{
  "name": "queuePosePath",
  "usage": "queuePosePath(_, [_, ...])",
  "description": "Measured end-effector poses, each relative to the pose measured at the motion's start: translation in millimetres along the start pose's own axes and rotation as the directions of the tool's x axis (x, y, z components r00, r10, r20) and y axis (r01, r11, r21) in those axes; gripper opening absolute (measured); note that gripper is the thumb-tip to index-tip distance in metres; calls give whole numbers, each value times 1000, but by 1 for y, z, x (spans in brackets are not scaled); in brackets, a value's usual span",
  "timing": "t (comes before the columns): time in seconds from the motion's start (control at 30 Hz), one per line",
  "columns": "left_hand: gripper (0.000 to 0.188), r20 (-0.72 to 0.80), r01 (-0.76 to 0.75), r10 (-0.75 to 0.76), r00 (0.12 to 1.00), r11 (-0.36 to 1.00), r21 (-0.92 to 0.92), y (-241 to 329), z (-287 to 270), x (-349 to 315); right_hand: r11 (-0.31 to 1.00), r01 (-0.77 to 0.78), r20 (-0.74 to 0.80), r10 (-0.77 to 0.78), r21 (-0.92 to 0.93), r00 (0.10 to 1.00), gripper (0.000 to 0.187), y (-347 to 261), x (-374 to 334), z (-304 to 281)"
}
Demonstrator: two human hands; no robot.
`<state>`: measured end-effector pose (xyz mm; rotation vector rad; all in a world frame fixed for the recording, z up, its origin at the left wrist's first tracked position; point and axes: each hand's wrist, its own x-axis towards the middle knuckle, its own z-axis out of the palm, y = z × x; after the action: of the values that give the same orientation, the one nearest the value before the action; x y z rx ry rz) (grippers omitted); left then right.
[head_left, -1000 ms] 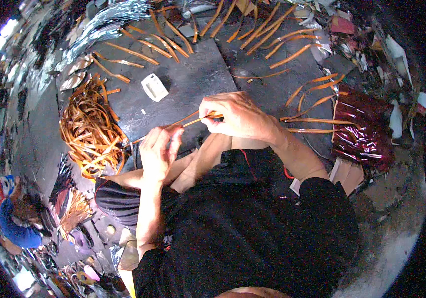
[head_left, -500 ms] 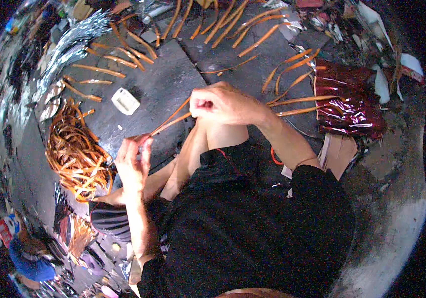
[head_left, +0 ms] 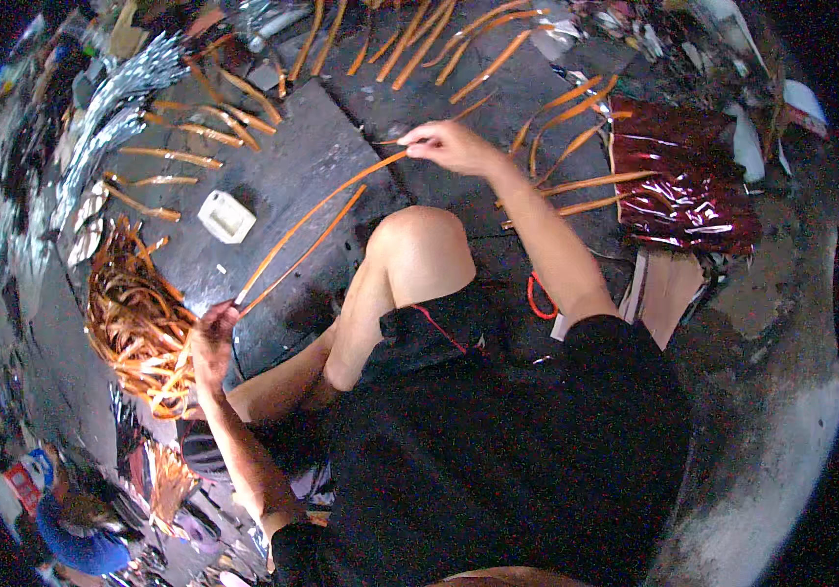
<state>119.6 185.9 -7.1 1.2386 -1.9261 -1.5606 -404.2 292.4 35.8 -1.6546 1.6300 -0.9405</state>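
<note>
A long, narrow orange-brown strip runs in a shallow curve between my two hands. My right hand, out past my raised knee, pinches its far end. My left hand is closed on the near end, in front of a tangled heap of similar strips. A second length comes out of the same left grip and ends loose near the knee. Whether the two lengths are one folded strip cannot be seen inside my fingers.
Several orange strips lie fanned in an arc on the dark mat. On it stands a white plastic container. To the right is a shiny dark-red sheet; silvery strands lie far left. A person in blue is at lower left.
My hands have moved apart, the left toward the heap and the right farther out. The strip now spans a longer distance, and one length has come free of my right hand.
</note>
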Motion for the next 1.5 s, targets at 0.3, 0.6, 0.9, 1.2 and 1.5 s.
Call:
queuePosePath(0.3, [42,-39,32,-22,999,960,277,14,26,5,606,-357,-505,-87,-710,859,24,138,12,-51])
queuePosePath(0.6, [35,-89,-102,104,991,994,30,48,62,3,540,-260,-310,-2,-801,951,13,119,9,-81])
queuePosePath(0.9, [38,-19,-175,189,982,864,-472,215,159,54,989,55,-108,-41,137,993,26,-111,19,-6])
queuePosePath(1.2, [16,-339,-250,100,936,865,-435,228,138,40,973,228,-148,-222,25,964,31,-197,11,58])
queuePosePath(1.5, [16,-379,-435,259,888,738,-516,217,117,20,916,400,-298,-379,11,876,18,-224,13,75])
